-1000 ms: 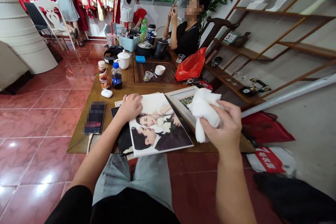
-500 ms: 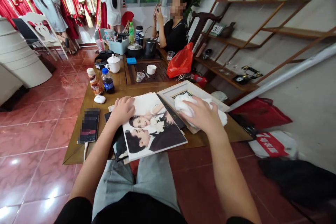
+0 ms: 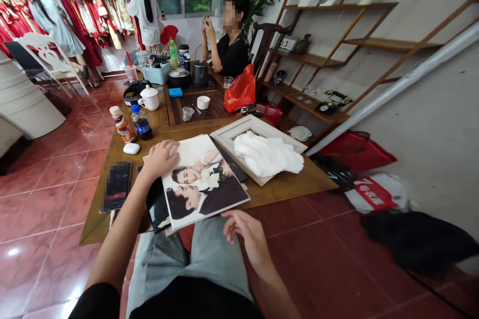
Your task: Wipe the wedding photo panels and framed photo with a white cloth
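Your white cloth [image 3: 267,153] blocks most of the inside of the pale frame [image 3: 225,133], your left hand [image 3: 161,157] covers some of the photo print [image 3: 220,198], the dark print [image 3: 154,204] underneath's mostly buried, phone screen [image 3: 120,182] is pixelated, and your right forearm [image 3: 275,286] gets chopped at the bottom.

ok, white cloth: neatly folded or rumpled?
Rumpled. The cloth lies loosely across the picture frame, with soft uneven creases and an irregular outline.

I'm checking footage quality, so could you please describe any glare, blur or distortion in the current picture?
Head view: bright glare on the floor tiles, lower left; head view: slanting, seemingly stretched shelf; head view: photo print reasonably sharp.
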The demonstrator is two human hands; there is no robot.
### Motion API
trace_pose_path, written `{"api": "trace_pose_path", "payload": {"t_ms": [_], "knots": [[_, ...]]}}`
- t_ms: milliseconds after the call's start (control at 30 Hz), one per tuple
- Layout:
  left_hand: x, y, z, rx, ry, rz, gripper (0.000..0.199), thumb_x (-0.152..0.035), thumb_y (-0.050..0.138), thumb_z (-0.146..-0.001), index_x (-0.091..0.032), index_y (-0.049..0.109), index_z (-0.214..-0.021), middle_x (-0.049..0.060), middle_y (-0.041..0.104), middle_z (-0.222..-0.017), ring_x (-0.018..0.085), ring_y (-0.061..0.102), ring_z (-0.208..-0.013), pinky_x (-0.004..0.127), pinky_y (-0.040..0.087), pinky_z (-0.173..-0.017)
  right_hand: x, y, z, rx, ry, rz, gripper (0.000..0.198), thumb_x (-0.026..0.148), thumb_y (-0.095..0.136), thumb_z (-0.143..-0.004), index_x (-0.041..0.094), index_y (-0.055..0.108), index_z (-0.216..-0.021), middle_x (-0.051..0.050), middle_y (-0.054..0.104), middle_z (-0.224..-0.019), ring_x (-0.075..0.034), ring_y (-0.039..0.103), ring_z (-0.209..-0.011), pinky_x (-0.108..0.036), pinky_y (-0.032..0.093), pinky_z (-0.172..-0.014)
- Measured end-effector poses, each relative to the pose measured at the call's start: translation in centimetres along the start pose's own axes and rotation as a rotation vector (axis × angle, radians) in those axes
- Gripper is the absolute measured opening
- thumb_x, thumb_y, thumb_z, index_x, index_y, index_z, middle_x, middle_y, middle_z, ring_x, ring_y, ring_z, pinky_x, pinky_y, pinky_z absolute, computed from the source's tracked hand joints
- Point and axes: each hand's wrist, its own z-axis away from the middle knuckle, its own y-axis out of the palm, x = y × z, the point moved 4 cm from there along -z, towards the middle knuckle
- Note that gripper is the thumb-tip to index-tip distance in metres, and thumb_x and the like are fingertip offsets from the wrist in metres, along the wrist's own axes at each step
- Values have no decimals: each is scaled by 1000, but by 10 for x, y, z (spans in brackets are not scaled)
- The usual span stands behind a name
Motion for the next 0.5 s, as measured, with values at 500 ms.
{"api": "trace_pose_path", "payload": {"t_ms": [500], "knots": [[10, -13, -58, 301, 12, 12, 45, -36, 38, -95, -12, 66, -121, 16, 68, -131, 27, 66, -116, 34, 49, -103, -2, 23, -25, -86, 85, -300, 54, 66, 83, -66, 16, 61, -67, -6, 69, -59, -13, 58, -44, -23, 46, -41]]}}
